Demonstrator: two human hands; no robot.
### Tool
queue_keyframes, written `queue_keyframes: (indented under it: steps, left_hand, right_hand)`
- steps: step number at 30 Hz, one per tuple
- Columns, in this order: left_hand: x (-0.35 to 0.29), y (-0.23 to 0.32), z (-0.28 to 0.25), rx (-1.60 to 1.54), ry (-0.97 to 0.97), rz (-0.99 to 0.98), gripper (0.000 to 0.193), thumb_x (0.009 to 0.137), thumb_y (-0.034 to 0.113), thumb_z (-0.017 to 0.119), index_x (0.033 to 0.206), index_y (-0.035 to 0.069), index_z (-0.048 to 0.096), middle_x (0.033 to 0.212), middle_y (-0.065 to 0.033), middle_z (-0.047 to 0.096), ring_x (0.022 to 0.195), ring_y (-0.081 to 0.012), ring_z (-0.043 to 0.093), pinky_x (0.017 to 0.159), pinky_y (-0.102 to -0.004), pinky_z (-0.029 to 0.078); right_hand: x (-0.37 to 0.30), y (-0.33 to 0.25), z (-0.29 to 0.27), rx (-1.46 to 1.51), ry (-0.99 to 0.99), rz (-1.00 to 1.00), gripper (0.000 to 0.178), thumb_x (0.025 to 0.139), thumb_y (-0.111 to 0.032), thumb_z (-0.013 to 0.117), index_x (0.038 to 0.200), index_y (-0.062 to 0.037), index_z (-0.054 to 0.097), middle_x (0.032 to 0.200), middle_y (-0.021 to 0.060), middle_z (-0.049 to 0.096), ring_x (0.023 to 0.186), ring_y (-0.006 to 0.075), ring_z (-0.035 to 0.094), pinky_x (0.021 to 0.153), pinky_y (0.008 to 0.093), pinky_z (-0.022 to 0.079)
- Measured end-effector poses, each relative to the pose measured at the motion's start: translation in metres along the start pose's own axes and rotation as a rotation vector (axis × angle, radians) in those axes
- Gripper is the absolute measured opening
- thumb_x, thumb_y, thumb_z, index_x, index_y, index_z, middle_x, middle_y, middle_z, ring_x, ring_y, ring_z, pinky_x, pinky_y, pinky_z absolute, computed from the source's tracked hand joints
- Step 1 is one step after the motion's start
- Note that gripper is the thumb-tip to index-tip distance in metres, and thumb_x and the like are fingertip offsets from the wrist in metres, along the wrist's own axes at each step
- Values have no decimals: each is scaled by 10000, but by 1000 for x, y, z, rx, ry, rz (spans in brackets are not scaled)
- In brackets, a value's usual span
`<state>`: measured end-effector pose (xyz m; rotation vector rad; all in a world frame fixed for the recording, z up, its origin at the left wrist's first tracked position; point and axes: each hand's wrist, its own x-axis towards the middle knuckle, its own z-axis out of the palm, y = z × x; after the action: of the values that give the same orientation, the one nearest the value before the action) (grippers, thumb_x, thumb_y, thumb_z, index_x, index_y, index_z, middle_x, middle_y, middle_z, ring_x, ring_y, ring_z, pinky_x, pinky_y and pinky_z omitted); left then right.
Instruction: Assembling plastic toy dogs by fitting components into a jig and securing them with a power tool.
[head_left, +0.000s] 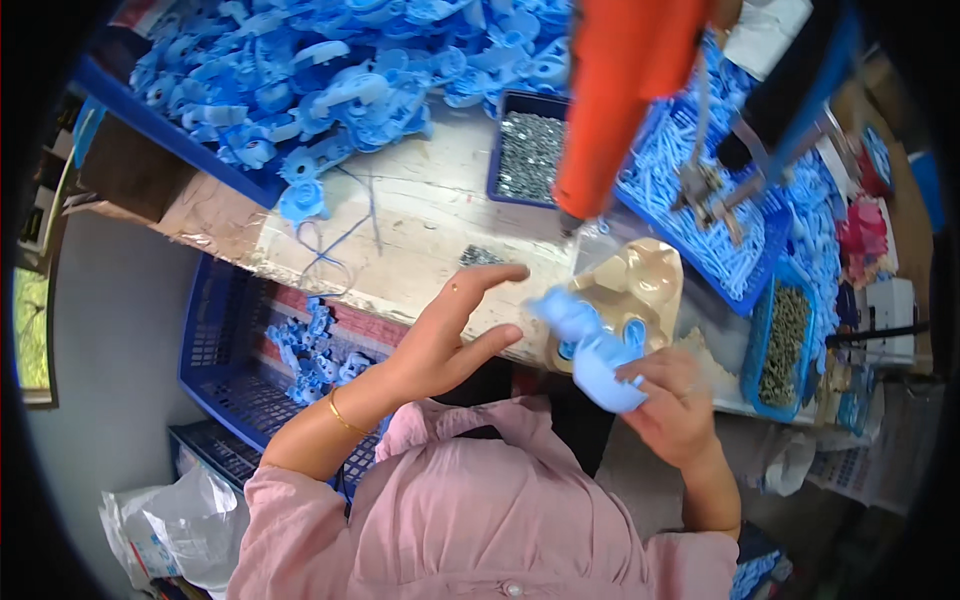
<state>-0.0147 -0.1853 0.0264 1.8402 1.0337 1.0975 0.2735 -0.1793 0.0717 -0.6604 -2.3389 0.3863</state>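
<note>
My left hand is over the front edge of the workbench, thumb and fingers apart with nothing between them. My right hand grips a light-blue moulded plastic part, slightly blurred, in front of a beige moulded holder. Smaller blue pieces show in the holder's hollows. Above the holder hangs an orange power screwdriver, its tip pointing down. A small pile of metal pieces lies on the bench just beyond my left fingertips.
A heap of blue plastic parts covers the back left. Behind the holder stands a dark tray of metal pieces. To the right are a basket of thin blue strips and a blue tub of screws. A blue crate sits lower left.
</note>
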Motion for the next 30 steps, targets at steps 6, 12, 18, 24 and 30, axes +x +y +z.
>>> queue_keyframes:
  steps: [6, 12, 18, 24, 30]
  left_hand:
    - [21, -20, 46, 183, -109, 2, 788, 820, 168, 790, 1477, 24, 379, 1417, -210, 494, 1302, -394, 476, 1091, -443, 398]
    - [31, -36, 69, 232, -142, 65, 835, 755, 130, 805, 1460, 17, 372, 1401, -216, 502, 1291, -410, 475, 1097, -453, 391]
    - [34, -32, 70, 299, -167, 72, 833, 737, 110, 801, 1450, 18, 379, 1418, -202, 499, 1306, -405, 467, 1105, -458, 386]
    - [34, -31, 70, 302, -175, 58, 796, 767, 99, 784, 1454, 16, 390, 1437, -217, 480, 1325, -406, 455, 1120, -460, 376]
    - [33, -16, 69, 293, -182, 83, 718, 808, 103, 750, 1432, 8, 411, 1441, -214, 465, 1316, -410, 448, 1114, -458, 384]
  right_hand:
    - [-11, 16, 7, -422, -53, 128, 395, 690, -60, 744, 1082, -97, 718, 794, 12, 569, 736, 208, 589, 677, 363, 432]
    - [-29, 36, 42, -466, -200, 273, 371, 795, -70, 680, 1166, -89, 692, 883, 42, 568, 852, 236, 582, 744, 374, 451]
    - [-25, 34, 39, -456, -344, 302, 405, 830, -60, 612, 1232, -85, 650, 949, 55, 579, 917, 243, 574, 777, 383, 480]
    - [-24, 53, 23, -208, -402, 352, 338, 874, -64, 632, 1207, -100, 675, 949, 64, 606, 914, 252, 608, 766, 377, 514]
    - [-24, 141, -39, -481, 124, 675, 109, 884, -93, 687, 982, -63, 727, 941, 116, 705, 830, 290, 692, 707, 383, 543]
